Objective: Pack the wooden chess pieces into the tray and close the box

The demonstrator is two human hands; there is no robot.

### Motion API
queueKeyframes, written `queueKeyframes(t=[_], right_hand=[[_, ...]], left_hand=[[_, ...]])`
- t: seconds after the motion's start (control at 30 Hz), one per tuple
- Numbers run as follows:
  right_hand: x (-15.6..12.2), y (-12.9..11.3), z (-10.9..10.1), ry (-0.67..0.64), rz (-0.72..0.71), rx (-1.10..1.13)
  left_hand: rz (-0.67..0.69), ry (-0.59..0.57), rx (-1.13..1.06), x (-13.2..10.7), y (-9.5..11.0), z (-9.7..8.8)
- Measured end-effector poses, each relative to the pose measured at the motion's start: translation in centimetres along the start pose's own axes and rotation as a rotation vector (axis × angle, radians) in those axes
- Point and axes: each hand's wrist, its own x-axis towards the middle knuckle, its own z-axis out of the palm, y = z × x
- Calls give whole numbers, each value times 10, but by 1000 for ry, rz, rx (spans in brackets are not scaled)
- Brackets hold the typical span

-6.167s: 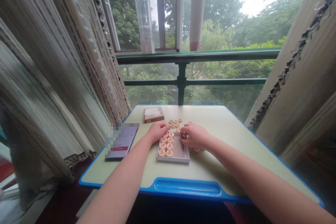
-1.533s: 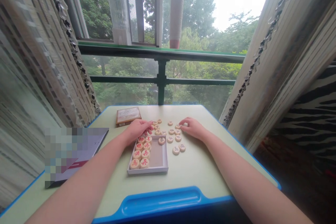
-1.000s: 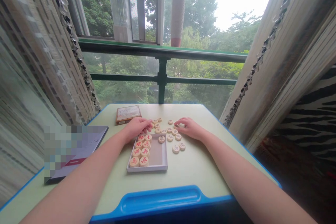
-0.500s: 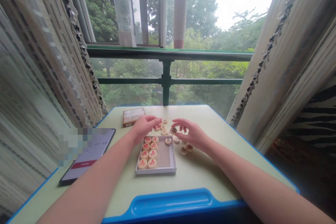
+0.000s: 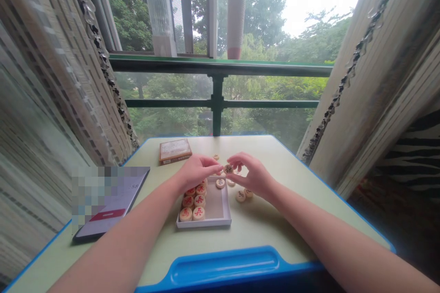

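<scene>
A shallow white box (image 5: 220, 213) lies on the pale green table (image 5: 261, 224), with several round wooden chess pieces with red characters (image 5: 192, 206) in its left half. My left hand (image 5: 194, 171) hovers over the box's far end, fingers pinched toward a black-marked piece (image 5: 228, 169). My right hand (image 5: 250, 174) pinches that same piece from the other side, just above the box's far edge. Loose pieces (image 5: 240, 195) lie on the table under and beside my right hand.
A brown box lid (image 5: 174, 150) lies at the far left of the table. A phone (image 5: 110, 206) rests at the left edge. The blue tray lip (image 5: 223, 270) runs along the near edge. Curtains hang on both sides, a green railing (image 5: 220, 68) stands behind.
Both hands have lifted off the loose pieces and come together over the box's far end. My right hand has picked up a black-marked piece. The camera has shifted slightly.
</scene>
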Motion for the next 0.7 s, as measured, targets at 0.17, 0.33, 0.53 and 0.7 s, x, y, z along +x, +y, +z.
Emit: queueKeyframes(t=[0.17,0.33,0.53,0.7], right_hand=[[-1,-3,2,-11,-13,-6],[-1,-5,1,-47,28,-27],[-1,-6,1,-79,47,-39],[-1,-5,2,-43,56,-70]], left_hand=[[9,-35,-40,0,2,2],[-34,15,-90,2,-1,4],[-65,28,-103,2,-3,1],[-37,3,-187,1,1,0]])
